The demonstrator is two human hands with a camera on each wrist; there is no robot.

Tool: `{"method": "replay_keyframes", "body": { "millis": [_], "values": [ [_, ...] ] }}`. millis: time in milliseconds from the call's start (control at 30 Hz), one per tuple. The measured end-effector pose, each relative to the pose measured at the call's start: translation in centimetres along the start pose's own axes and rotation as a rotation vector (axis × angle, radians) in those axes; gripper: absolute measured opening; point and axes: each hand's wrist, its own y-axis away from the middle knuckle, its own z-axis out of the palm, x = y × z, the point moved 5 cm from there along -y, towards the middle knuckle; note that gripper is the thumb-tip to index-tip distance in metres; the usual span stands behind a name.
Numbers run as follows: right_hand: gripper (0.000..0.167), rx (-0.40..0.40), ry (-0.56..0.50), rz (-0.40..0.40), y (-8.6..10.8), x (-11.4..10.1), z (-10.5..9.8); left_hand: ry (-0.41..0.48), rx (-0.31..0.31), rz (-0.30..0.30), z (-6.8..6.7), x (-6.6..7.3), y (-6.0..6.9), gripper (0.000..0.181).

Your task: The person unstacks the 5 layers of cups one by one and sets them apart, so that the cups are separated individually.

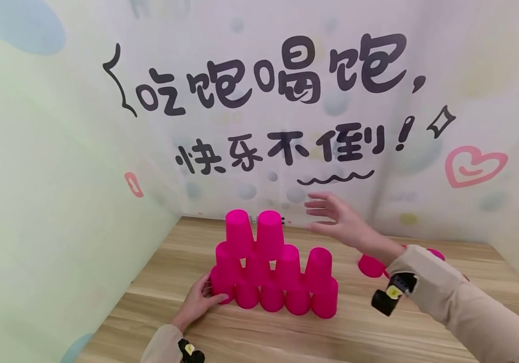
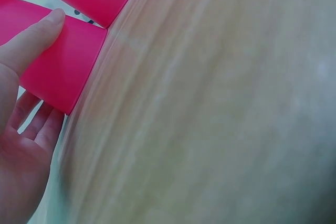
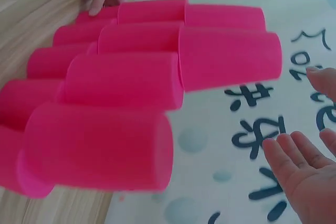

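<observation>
Bright pink cups stand upside down in a stepped stack on the table. Several form the bottom row, several the middle row, and two, a left cup (image 1: 239, 234) and a right cup (image 1: 270, 237), sit on top. My left hand (image 1: 195, 303) holds the leftmost bottom cup (image 1: 221, 286), thumb across its front and fingers round the far side; the left wrist view shows this cup (image 2: 65, 69) close up. To the right of the top cups, my right hand (image 1: 341, 220) is raised in the air, fingers extended and holding nothing.
More pink cups (image 1: 370, 266) lie on the wooden table (image 1: 250, 338) at the right, partly hidden behind my right forearm. A white printed wall (image 1: 250, 191) with black lettering rises at the table's back edge, and a pale wall (image 1: 59, 176) stands at the left.
</observation>
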Motion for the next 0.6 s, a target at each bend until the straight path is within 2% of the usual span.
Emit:
{"method": "replay_keyframes", "body": {
  "millis": [200,367,600],
  "values": [
    [0.065,-0.057,0.021,0.014,-2.0,-0.8,3.1,0.003,-0.001,0.006,0.0,0.2,0.0,0.067],
    [0.067,-0.093,0.025,0.037,-2.7,0.0,5.1,-0.005,-0.003,0.023,0.0,0.5,0.1,0.068],
    [0.063,-0.07,-0.029,0.039,-3.0,1.5,6.6,-0.012,-0.004,0.013,-0.1,0.2,0.1,0.069]
  ]
}}
